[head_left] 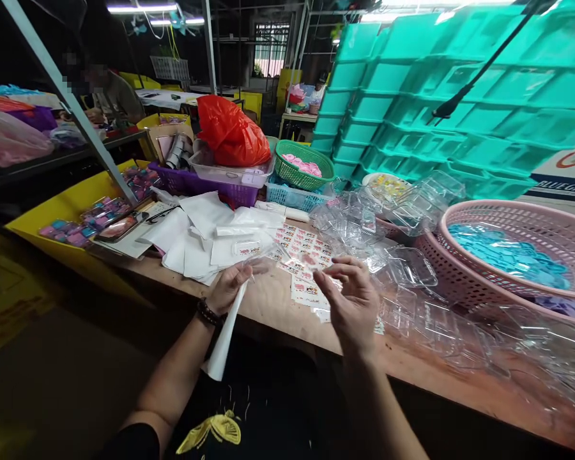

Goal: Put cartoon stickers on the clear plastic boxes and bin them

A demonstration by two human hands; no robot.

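White paper sheet [227,338] hung past the front edge of the worktop [268,306], pinched in the left fingers [241,276]; a slackened pinch could have dropped it. Whether the curled right fingers [329,291] held anything, I could not tell.

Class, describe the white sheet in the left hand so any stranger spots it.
Find the wooden bench and follow its near edge to the person's left hand. A curled white sheet hangs down from that hand. Unlike the white sheets lying on the bench, it is held, tapering toward its top.
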